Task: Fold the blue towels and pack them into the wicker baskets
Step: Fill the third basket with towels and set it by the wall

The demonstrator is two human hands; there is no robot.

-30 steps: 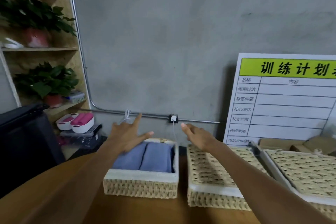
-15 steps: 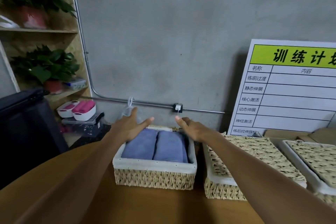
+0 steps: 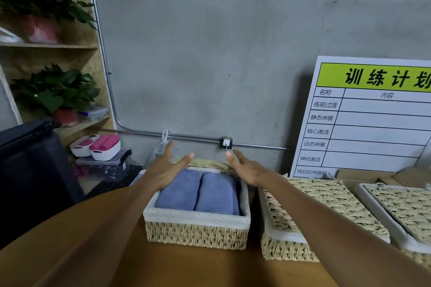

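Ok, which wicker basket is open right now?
The leftmost basket, between both hands, showing two folded blue towels; the other two baskets have woven lids on.

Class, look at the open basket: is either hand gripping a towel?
No: the left hand and right hand hover open above the basket, fingers spread, while both towels lie folded inside.

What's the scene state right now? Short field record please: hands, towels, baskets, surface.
left hand: open, above the basket's far left corner, holding nothing
right hand: open, above the far right corner, holding nothing
folded blue towels: two, side by side inside
open white-lined wicker basket: on the table
lidded wicker baskets: two, to its right
round brown wooden table: carries the baskets
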